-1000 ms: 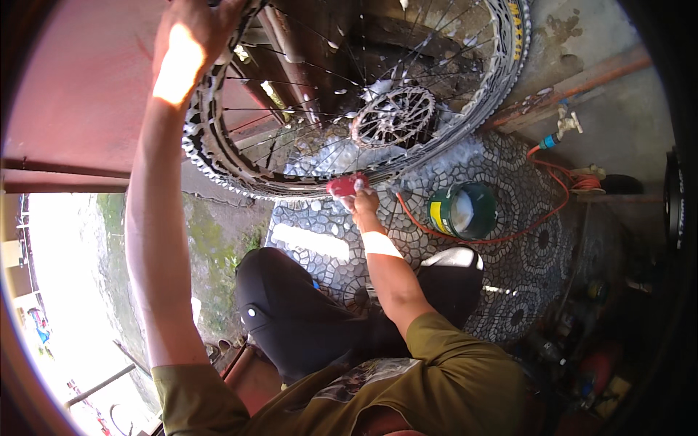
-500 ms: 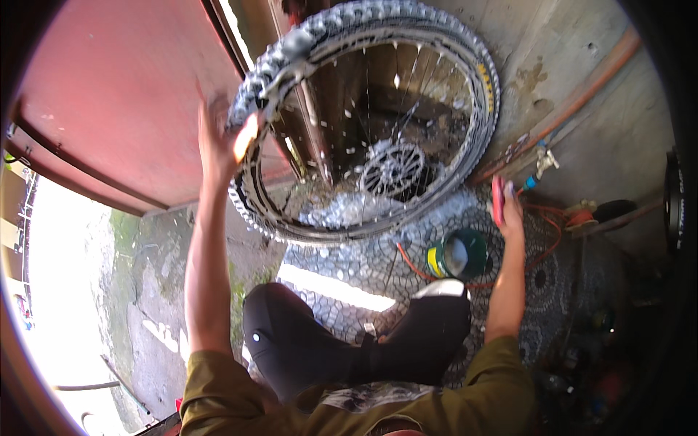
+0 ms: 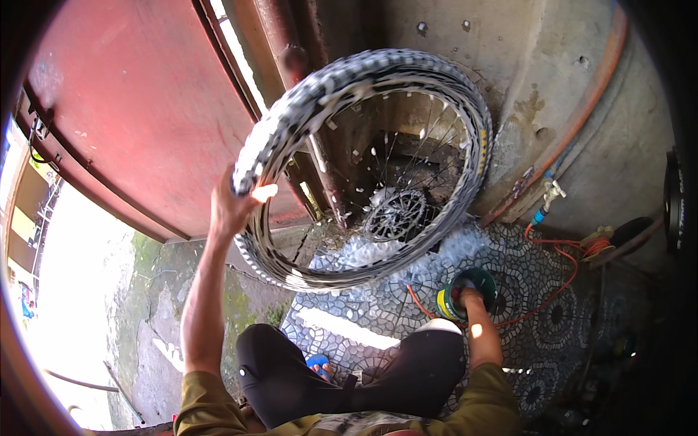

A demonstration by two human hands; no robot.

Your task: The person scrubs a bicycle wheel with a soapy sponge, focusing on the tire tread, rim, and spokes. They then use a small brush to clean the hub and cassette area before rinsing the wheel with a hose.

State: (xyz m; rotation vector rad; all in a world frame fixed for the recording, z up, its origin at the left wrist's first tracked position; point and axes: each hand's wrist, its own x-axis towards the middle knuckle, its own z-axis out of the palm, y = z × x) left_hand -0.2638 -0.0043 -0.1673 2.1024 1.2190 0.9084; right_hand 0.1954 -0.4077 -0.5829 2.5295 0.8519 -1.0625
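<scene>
A bicycle wheel point(image 3: 476, 163), its knobbly tyre covered in white suds, stands tilted in front of me. My left hand point(image 3: 234, 206) is closed round the tyre on its left side. Foam also clings to the spokes and to the brake disc point(image 3: 396, 215) at the hub. To the right, my right hand point(image 3: 471, 296) reaches down inside a dark green bucket point(image 3: 486, 279). Something dark red point(image 3: 456, 295) shows beside its fingers, which are mostly hidden in the bucket.
A red metal gate point(image 3: 138, 94) rises on the left and a concrete wall point(image 3: 567, 87) on the right. A tap point(image 3: 552, 192) feeds an orange hose point(image 3: 567, 272) lying on the pebble-patterned floor point(image 3: 542, 291). Suds lie under the wheel.
My right hand has gone down into the bucket with the red oblong thing it held. My left hand, earlier raised with fingers spread at the tyre, now grips it. The wheel has turned and sits lower.
</scene>
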